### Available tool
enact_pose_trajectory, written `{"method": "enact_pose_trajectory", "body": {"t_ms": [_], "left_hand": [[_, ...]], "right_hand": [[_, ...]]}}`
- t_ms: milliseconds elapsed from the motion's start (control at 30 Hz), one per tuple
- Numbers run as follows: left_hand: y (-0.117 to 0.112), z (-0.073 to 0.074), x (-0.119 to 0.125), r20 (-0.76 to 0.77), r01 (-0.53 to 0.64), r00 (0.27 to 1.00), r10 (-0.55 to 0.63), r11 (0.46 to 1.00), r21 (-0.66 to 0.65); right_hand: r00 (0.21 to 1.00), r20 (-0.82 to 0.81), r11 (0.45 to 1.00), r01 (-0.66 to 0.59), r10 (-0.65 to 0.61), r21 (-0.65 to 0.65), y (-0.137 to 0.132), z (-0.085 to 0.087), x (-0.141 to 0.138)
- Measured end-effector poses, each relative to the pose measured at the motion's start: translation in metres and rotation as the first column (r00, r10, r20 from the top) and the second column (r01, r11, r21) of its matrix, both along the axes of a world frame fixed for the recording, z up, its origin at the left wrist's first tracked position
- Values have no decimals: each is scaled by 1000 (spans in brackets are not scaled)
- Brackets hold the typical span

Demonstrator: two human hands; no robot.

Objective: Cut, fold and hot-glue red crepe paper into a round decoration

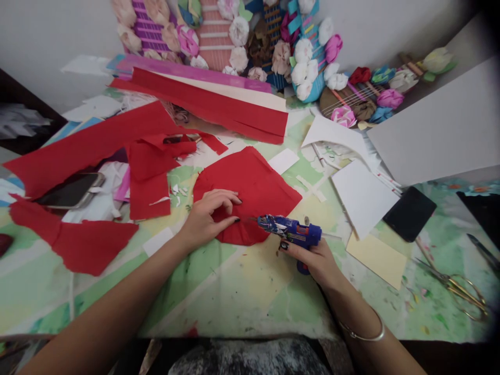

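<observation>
My right hand (318,260) is wrapped round the handle of a blue hot glue gun (295,230), with a glue stick poking out of its back end. The gun's nozzle points left, over the lower part of a red crepe paper piece (253,177) with a pointed right side. On that piece rests my left hand (213,211), its thumb and forefinger apart near the nozzle tip. Whether the nozzle touches the paper I cannot tell.
Red paper strips (211,107) and scraps lie left and behind, partly over a phone (72,190). To the right are white card (363,198), a yellow card (377,260), a black flat object (410,213) and gold-handled scissors (459,289). Flower-decorated crafts (219,36) line the wall.
</observation>
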State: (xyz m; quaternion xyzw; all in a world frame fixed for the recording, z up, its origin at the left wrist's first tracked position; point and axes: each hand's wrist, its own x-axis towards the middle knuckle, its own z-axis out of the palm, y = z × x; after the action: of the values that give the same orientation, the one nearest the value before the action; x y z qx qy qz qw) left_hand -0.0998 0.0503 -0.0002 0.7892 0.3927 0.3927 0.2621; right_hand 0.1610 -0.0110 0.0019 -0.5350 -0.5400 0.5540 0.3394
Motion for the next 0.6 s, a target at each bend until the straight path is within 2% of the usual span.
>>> {"method": "enact_pose_trajectory", "body": {"t_ms": [200,267,400,467,533,600], "left_hand": [[-2,1,-1,116,-29,993,39,996,-84],[-3,2,-2,99,-24,995,32,997,-77],[-6,-1,-2,-117,-1,993,7,998,58],[-6,-3,0,-240,19,971,15,991,135],[-6,-4,2,-313,16,949,39,985,171],[-6,-6,3,-332,-3,941,62,984,178]], "right_hand": [[997,-64,999,36,-36,12,-3,4,-3],[995,-77,997,73,-70,38,-5,6,-3],[972,-64,962,235,-228,140,-10,13,6],[964,-36,944,264,-262,199,-13,19,15],[961,48,939,253,-271,232,-18,24,27],[924,204,924,263,-324,277,-25,26,43]]}}
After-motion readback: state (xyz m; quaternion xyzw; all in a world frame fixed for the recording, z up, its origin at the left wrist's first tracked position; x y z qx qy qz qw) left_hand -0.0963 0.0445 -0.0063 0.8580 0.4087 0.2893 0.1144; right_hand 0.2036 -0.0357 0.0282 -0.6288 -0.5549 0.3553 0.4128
